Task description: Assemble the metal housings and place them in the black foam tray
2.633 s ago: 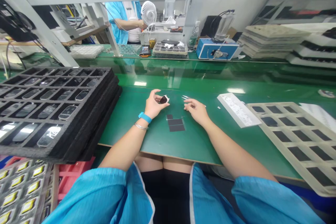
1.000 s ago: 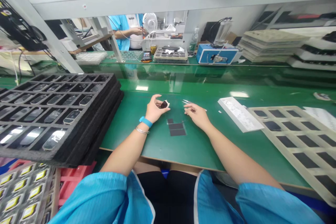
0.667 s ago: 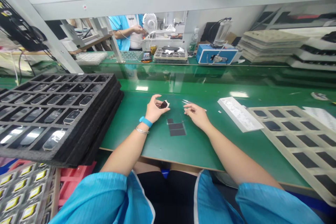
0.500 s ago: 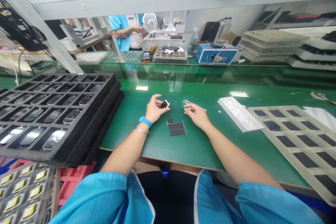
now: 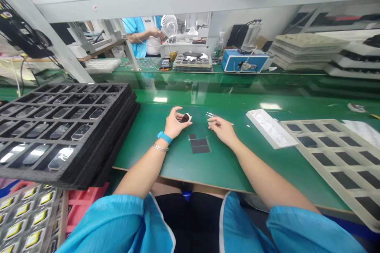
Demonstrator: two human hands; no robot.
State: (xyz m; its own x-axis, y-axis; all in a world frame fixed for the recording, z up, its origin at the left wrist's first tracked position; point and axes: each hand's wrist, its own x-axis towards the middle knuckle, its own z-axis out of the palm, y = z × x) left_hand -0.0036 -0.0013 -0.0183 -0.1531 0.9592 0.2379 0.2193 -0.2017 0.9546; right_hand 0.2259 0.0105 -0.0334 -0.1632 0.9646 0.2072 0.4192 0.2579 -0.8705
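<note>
My left hand [image 5: 174, 123] rests on the green bench mat and pinches a small dark oval part with a white rim [image 5: 186, 118] between thumb and fingers. My right hand [image 5: 221, 128] lies a little to the right with its fingers curled around thin metal tweezers [image 5: 211, 115], whose tips point left toward the part. Between the two hands, dark rectangular pads [image 5: 199, 144] lie flat on the mat.
A stack of black foam trays [image 5: 118, 99] holding glossy oval parts fills the left. A white strip tray [image 5: 268, 128] and a beige compartment tray [image 5: 326, 150] lie to the right. Across the belt a person in blue [image 5: 142, 35] works beside a small fan and a blue box [image 5: 242, 61].
Since the oldest frame the view has tilted up slightly. Both hands have kept their places and grips over the last second.
</note>
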